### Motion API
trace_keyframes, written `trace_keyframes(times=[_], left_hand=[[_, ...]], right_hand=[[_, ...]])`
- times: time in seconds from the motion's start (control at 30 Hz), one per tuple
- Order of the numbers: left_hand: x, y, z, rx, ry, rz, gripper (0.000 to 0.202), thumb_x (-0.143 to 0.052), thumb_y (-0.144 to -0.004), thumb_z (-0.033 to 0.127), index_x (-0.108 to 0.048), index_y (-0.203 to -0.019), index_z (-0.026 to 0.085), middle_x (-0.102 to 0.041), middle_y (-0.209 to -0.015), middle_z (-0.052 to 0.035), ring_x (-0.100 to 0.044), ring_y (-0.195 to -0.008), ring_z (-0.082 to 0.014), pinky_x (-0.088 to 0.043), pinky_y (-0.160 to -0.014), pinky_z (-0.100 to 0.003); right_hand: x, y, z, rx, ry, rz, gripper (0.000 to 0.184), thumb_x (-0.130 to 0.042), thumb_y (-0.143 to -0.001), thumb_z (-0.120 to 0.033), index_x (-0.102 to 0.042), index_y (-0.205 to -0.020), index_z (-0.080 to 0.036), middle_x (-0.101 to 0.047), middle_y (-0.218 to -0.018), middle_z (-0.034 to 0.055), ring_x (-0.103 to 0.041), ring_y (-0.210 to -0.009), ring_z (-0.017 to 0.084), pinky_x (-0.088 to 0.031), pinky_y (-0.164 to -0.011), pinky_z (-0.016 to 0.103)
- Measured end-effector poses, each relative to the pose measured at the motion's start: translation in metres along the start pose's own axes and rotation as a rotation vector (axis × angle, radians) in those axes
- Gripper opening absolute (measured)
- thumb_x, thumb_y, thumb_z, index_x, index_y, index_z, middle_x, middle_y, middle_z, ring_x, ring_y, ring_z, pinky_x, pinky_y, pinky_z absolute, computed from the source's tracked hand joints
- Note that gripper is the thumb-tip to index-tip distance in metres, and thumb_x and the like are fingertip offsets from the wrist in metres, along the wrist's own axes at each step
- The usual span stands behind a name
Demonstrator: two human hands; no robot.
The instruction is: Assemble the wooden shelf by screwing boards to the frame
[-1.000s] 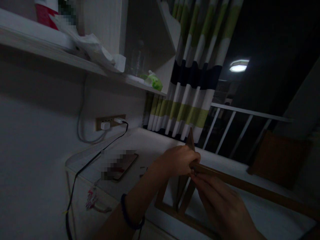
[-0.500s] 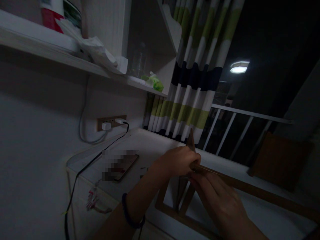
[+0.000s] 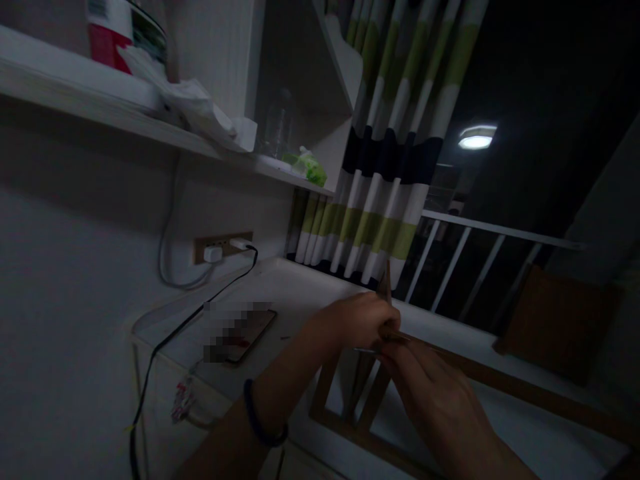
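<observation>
My left hand [image 3: 369, 321] is closed around a brown wooden piece [image 3: 384, 283] whose narrow end sticks up past the knuckles. A dark band circles that wrist. Just to the right and below, my right hand [image 3: 436, 390] has its thumb and fingers pinched together at the joint of the wooden frame [image 3: 373, 400]. A thin silvery rod [image 3: 364, 350] pokes out to the left of the right fingertips; its other end is hidden in the fingers. The frame's long rail runs off to the right, behind the right hand. Dim light blurs the joint itself.
On the white desk lie a phone [image 3: 253, 337] and a small dark bit [image 3: 285, 338]. A black cable [image 3: 200, 308] runs from the wall socket [image 3: 223, 247] over the desk edge. Above hangs a shelf [image 3: 200, 137] with tissues and a bottle. A striped curtain [image 3: 380, 227] hangs behind.
The thin silvery rod now shows left of my right fingertips. The upright wooden end has tilted slightly to the right. Both hands stay almost in place at the joint.
</observation>
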State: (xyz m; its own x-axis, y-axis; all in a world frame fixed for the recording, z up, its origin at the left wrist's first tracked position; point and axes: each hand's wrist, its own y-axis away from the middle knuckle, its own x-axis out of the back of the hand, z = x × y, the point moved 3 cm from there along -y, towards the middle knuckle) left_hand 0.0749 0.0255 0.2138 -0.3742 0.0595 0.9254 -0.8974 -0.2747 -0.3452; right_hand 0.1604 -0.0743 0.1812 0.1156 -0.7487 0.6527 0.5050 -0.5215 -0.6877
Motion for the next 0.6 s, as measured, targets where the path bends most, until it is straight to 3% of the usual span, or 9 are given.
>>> trace_keyframes(times=[0.2, 0.3, 0.47, 0.6], left_hand=[[0.0008, -0.0042, -0.0052, -0.05, 0.043, -0.03, 0.015, -0.062, -0.063, 0.016, -0.059, -0.077, 0.016, -0.059, -0.069, 0.0035, -0.052, -0.066, -0.0105, -0.037, -0.059, -0.018], [0.0003, -0.0045, -0.0072, -0.081, 0.064, -0.033, 0.018, -0.063, -0.061, 0.015, -0.058, -0.079, 0.015, -0.058, -0.067, 0.0038, -0.052, -0.064, -0.01, -0.036, -0.057, -0.018], [0.0033, -0.0033, -0.0036, -0.084, 0.094, -0.051, 0.015, -0.063, -0.061, 0.013, -0.058, -0.075, 0.015, -0.057, -0.064, 0.0043, -0.053, -0.062, -0.0091, -0.036, -0.055, -0.016], [0.006, -0.0028, -0.0003, -0.072, 0.097, -0.04, 0.013, -0.064, -0.062, 0.019, -0.057, -0.072, 0.014, -0.056, -0.06, 0.0051, -0.053, -0.059, -0.0089, -0.035, -0.053, -0.016]], right_hand=[[-0.001, -0.0014, 0.0014, -0.061, -0.056, -0.008, 0.016, -0.036, -0.087, -0.018, -0.049, -0.096, -0.018, -0.061, -0.088, 0.0067, -0.059, -0.076, 0.016, -0.048, -0.057, 0.025], [0.0009, -0.0042, 0.0007, -0.103, -0.111, 0.012, 0.014, -0.034, -0.087, -0.021, -0.047, -0.091, -0.018, -0.061, -0.078, 0.0046, -0.06, -0.067, 0.016, -0.047, -0.053, 0.025], [0.004, -0.0094, 0.0037, -0.325, -0.395, -0.045, 0.005, -0.04, -0.085, -0.022, -0.044, -0.088, -0.021, -0.06, -0.068, -0.0032, -0.057, -0.053, 0.01, -0.042, -0.047, 0.019], [0.0063, -0.0087, 0.0088, -0.494, -0.546, -0.049, 0.015, -0.043, -0.083, -0.025, -0.04, -0.098, -0.022, -0.06, -0.068, -0.0045, -0.056, -0.05, 0.009, -0.041, -0.045, 0.017]])
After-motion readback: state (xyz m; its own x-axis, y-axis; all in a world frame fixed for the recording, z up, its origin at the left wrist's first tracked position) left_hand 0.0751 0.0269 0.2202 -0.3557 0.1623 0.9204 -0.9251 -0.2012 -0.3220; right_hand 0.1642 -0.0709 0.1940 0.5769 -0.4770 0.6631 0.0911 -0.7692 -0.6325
